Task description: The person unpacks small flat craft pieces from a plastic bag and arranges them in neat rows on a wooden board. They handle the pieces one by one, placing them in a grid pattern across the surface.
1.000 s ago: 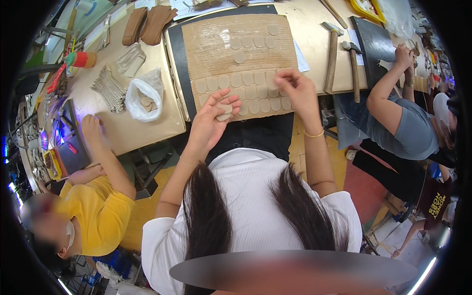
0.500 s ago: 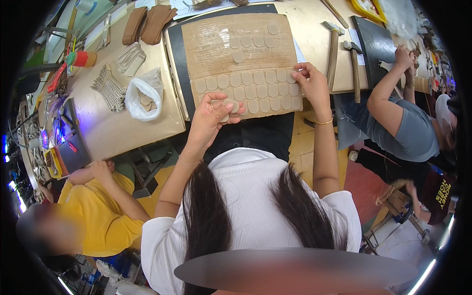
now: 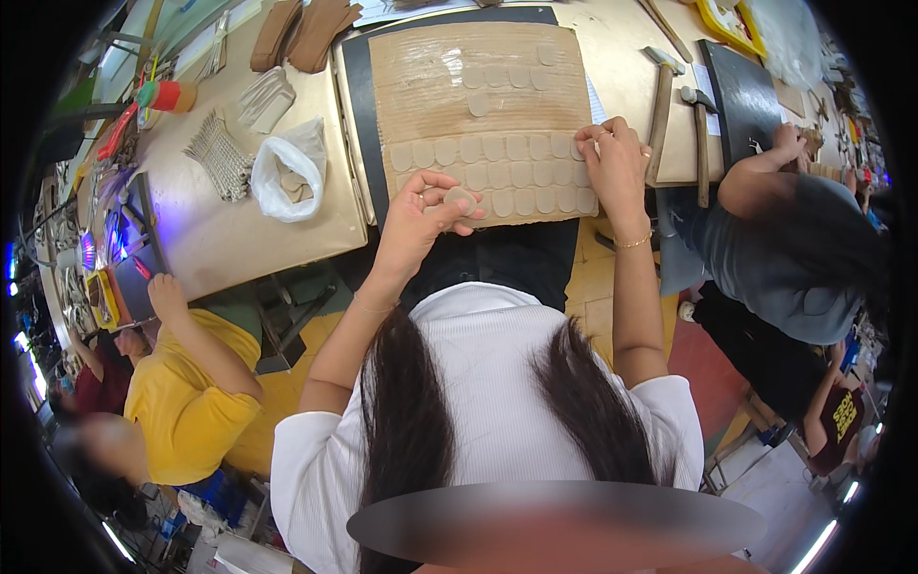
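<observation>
A brown cardboard sheet [image 3: 411, 105] lies in front of me, with rows of thin beige rounded pieces [image 3: 494, 147] along its near half. A few more sit apart on its far half. Above the sheet's near left part, my left hand [image 3: 418, 218] is closed, pinching a loose beige rounded piece [image 3: 460, 198] between thumb and fingers; whether more lie beneath it is hidden. At the sheet's right edge, my right hand [image 3: 617, 165] has its fingertips pinched at a beige piece ending the farthest of the near rows. Its fingers partly cover that piece.
A dark board [image 3: 356, 96] lies under the cardboard. To the left stand an open white plastic bag [image 3: 277, 206] of beige pieces, bundled strips [image 3: 222, 158] and brown pieces [image 3: 320, 38]. Two hammers [image 3: 662, 110] lie right. People work on both sides, one in yellow [image 3: 191, 392].
My view has shifted slightly, moving the table in the picture. My left hand lifts a piece more clearly between its fingertips. The right hand stays at the sheet's right edge, fingers more curled.
</observation>
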The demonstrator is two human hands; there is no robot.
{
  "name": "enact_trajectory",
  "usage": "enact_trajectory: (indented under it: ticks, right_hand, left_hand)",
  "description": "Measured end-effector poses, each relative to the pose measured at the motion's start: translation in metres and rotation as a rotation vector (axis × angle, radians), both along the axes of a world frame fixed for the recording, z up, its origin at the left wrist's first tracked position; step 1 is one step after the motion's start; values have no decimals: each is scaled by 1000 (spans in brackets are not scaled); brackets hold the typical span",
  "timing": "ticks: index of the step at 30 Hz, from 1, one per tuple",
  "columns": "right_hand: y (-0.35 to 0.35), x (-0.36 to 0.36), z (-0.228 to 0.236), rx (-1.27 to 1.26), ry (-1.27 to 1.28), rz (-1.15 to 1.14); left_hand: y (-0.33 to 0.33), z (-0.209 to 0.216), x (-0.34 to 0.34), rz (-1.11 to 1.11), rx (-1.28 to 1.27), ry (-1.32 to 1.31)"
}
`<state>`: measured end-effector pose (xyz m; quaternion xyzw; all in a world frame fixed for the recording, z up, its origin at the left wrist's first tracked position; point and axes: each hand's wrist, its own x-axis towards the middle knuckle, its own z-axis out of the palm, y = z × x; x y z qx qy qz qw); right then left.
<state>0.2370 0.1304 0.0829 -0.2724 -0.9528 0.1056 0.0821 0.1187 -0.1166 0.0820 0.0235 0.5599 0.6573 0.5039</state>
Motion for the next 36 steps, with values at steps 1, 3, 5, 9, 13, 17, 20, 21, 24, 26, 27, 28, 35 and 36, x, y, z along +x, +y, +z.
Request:
enact_trajectory:
  ticks: [1,3,5,9,13,17,20,21,24,26,27,28,35,36]
  right_hand:
    - [-5,-3,6,80,-18,17]
    - [-23,-12,15,-164,170,159]
    - [-48,-20,22,-464,253,246]
    - [-86,-28,23,-794,258,337]
    - [-97,-27,19,-767,227,349]
    - [-102,-24,19,-749,368,364]
    - [-104,-24,19,-747,424,349]
    - [-106,-25,19,-744,441,343]
    - [-117,-30,17,-802,467,268]
    - [-120,-36,14,-823,471,220]
    - [-118,-42,12,-810,471,208]
    - [-114,-49,10,-797,469,198]
    - [-77,-118,-7,-810,216,217]
    - [-78,-125,-10,-803,201,231]
  left_hand:
    - [0,-1,1,0,11,3]
    - [-1,-2,3,3,47,9]
    - [-1,-1,6,13,44,31]
    - [-6,4,8,-5,30,166]
    - [-11,2,4,-4,65,31]
    - [-16,-3,3,57,213,-274]
    - [-20,-6,7,107,335,-433]
    - [-20,-8,7,120,346,-457]
    - [-21,-19,7,167,413,-447]
    - [-22,-27,1,173,411,-377]
    - [-23,-31,-6,161,382,-324]
    - [-24,-33,-14,151,354,-272]
    - [-19,-19,-96,42,-129,432]
    - [-16,-16,-105,-4,-179,504]
